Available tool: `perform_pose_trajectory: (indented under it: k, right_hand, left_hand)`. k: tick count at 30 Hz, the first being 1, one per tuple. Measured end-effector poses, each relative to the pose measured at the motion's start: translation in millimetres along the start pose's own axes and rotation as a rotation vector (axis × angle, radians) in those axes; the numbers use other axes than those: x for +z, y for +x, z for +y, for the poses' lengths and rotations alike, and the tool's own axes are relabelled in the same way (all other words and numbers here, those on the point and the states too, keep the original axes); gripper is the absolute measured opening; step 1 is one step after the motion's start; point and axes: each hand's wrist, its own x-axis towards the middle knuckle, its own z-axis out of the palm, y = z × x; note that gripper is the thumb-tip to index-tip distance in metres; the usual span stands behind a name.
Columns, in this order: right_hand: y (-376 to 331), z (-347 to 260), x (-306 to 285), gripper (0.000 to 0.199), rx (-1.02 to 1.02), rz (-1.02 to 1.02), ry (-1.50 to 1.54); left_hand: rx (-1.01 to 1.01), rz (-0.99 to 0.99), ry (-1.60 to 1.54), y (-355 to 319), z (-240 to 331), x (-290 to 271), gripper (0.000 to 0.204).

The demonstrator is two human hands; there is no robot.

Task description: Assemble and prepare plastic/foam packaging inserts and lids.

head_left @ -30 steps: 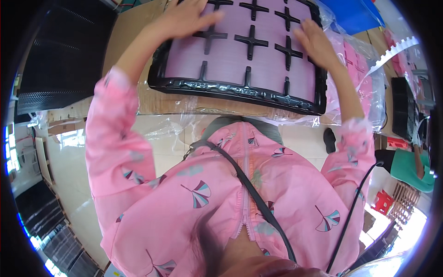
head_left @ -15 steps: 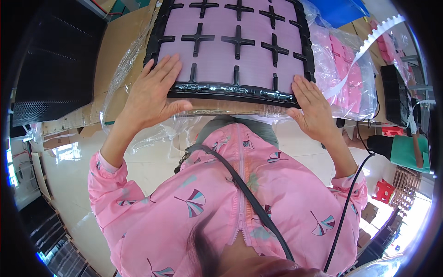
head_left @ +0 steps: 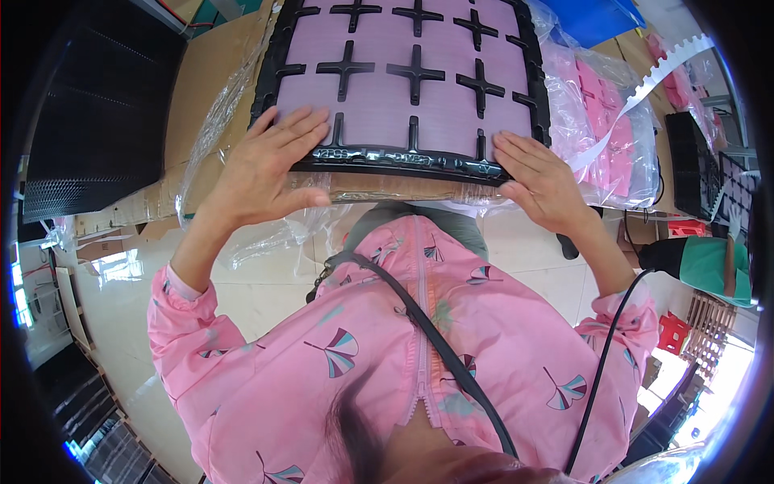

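A black plastic tray (head_left: pixel 415 75) with cross-shaped ribs lies in front of me, with pinkish-purple sheet material (head_left: pixel 383 52) showing between the ribs. My left hand (head_left: pixel 270 165) rests on the tray's near left corner, fingers stretched out over it and thumb apart. On the near right corner lies my right hand (head_left: pixel 544 177), its fingers extended and pressed flat along the rim. Neither hand grips anything. Under the tray is brown cardboard (head_left: pixel 387 187) at the table edge, with crinkled clear plastic film (head_left: pixel 201 153) on its left.
Stacked black trays (head_left: pixel 101 113) stand at the left. To the right lie pink pieces (head_left: pixel 605 121) in clear plastic, a curling white toothed strip (head_left: pixel 637 93) and a blue bin (head_left: pixel 592 20). A person in green (head_left: pixel 713 266) is at the far right. A black cable (head_left: pixel 601 371) hangs beside my right arm.
My left hand has shifted slightly down and its fingers turned rightward. My right hand has slid left along the rim. At the far right, the co-worker now has a tray with purple in view.
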Motion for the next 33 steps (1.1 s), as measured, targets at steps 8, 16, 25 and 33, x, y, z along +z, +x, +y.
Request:
perform_pose_trajectory:
  k: [8, 16, 25, 33]
  right_hand:
    - [12, 14, -6, 0.042, -0.072, -0.052, 0.007]
    - [-10, 23, -18, 0.042, -0.048, -0.168, -0.01]
    - [-6, 23, -11, 0.045, -0.04, -0.116, 0.006]
    - [14, 10, -9, 0.041, -0.052, -0.044, 0.023]
  left_hand:
    - [0.079, 0.011, 0.05, 2, -11, -10, 0.083]
    - [0.052, -0.033, 0.072, -10, -20, -13, 0.084]
    - [0.049, 0.022, 0.142, -8, -23, -13, 0.086]
    - [0.069, 0.049, 0.133, 6, -13, -11, 0.088]
